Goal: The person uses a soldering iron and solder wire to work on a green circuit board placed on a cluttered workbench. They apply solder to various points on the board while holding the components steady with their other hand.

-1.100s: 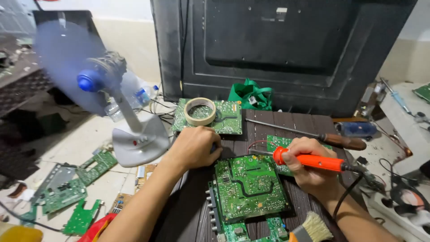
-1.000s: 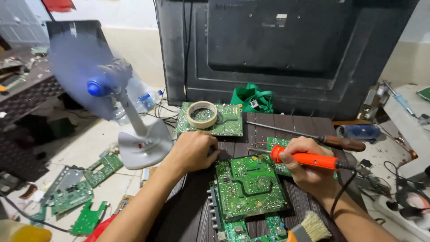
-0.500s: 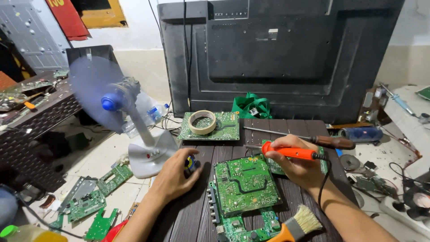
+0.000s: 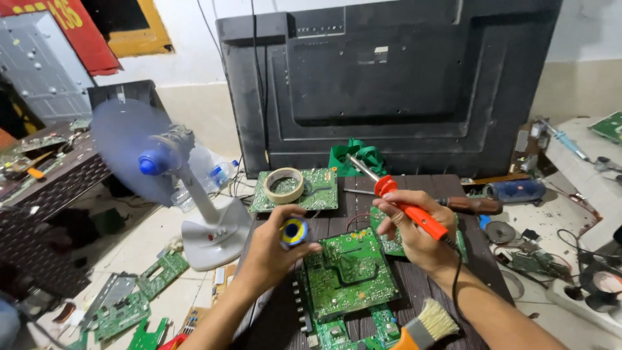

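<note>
The soldering iron at centre right has an orange-red handle, and the small spool at centre is blue with a yellow ring. The circuit board below is green; the fan at left has blue blades on a pale grey stand.

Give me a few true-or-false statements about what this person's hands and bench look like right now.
1. The right hand holds an orange soldering iron. True.
2. The left hand holds a brush. False: it holds a small blue and yellow spool; the brush lies on the table.
3. A tape roll sits on the far circuit board. True.
4. The fan stands to the person's right. False: it stands to the left.
5. The iron's tip touches the near board. False: it points up and away.
</note>
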